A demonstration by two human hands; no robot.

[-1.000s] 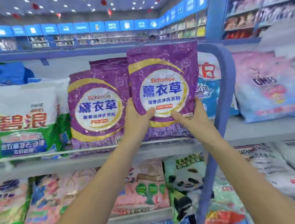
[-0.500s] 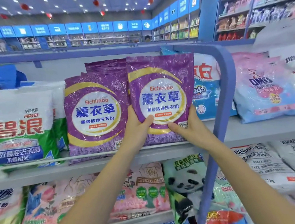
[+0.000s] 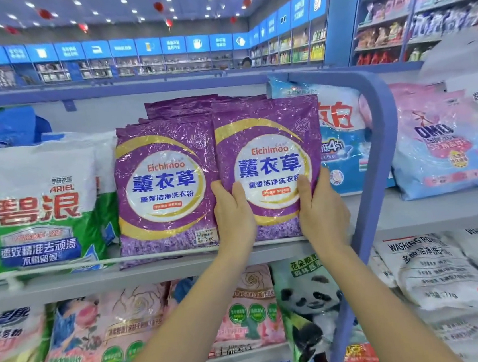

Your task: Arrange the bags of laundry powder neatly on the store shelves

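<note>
held bag: glossy purple plastic laundry-powder bag, centre of frame, stands upright with its bottom edge at the front of the grey upper shelf
left grip: grasps its lower left edge, thumb across the front
right grip: grasps its lower right edge
neighbour: matching purple bag, touches it on the left

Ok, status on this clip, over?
Left hand, right hand both gripping right purple bag. Bag upright on upper shelf, beside matching purple bag. Blue post close at right.
</note>
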